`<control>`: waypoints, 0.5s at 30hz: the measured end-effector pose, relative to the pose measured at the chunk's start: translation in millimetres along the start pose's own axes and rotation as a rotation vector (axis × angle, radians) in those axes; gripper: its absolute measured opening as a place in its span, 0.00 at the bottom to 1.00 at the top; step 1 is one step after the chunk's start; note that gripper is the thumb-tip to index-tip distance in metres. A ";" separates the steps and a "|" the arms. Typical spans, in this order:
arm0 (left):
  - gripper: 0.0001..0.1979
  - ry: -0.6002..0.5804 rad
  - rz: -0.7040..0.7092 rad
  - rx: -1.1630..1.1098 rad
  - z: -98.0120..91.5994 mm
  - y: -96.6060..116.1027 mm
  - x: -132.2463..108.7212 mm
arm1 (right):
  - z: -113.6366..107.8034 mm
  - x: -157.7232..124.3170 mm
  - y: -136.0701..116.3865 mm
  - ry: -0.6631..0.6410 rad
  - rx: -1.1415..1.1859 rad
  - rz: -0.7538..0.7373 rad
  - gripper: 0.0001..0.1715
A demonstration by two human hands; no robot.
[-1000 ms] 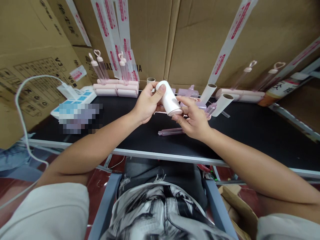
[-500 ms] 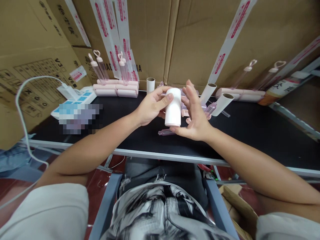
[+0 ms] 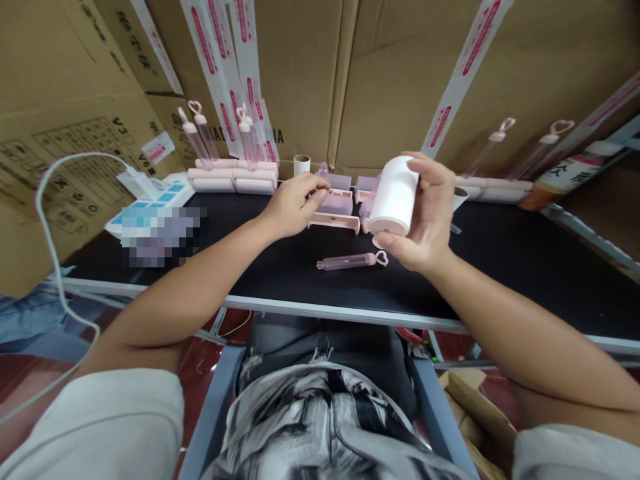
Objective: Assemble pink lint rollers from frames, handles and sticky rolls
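My right hand (image 3: 433, 213) is closed around a white lint roll (image 3: 395, 195), a thick cylinder with a pink end, tilted above the table. Over at the pink and lilac roller casings (image 3: 334, 221), my left hand (image 3: 295, 207) has its thumb and fingers bent together at a casing's edge. What lies between those fingertips, if anything, is hidden. A clear pinkish handle (image 3: 347, 261) with a heart-shaped loop lies on the black table in front. Another open casing (image 3: 367, 183) is partly covered by the roll.
Cardboard tubes (image 3: 301, 164) stand behind the work. Pink rollers with upright handles (image 3: 233, 177) line the back left, and similar rollers (image 3: 500, 190) the back right. A power strip (image 3: 170, 193) with a white cable lies left; a bottle (image 3: 570, 175) leans right. Cardboard walls enclose the back.
My left hand has let go of the white roll and moved slightly back to the casings. My right hand has taken the roll right and nearer, uncovering the handle on the table.
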State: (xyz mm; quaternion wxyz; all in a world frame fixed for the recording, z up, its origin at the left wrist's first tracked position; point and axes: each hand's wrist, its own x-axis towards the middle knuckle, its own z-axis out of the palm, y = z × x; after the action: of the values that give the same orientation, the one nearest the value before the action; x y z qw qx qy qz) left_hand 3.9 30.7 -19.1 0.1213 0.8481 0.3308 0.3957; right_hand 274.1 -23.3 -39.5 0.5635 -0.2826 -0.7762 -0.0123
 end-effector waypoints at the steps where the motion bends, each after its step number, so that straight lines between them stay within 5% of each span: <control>1: 0.18 -0.046 0.035 0.099 -2.1 -5.8 1.1 | -1.5 0.3 2.3 0.006 0.001 0.015 0.62; 9: 0.21 -0.481 0.029 0.441 4.6 7.7 -4.7 | 1.2 -1.2 6.6 -0.038 0.025 0.063 0.64; 15: 0.22 -0.493 0.022 0.566 1.1 21.5 -6.0 | 0.6 0.1 1.7 -0.034 0.063 0.095 0.64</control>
State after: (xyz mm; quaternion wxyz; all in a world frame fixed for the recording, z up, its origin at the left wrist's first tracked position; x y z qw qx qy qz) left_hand 11.9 10.6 -13.3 -0.0459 0.9213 0.3789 0.0739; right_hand 274.3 -21.6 -40.2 0.5590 -0.3015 -0.7712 0.0440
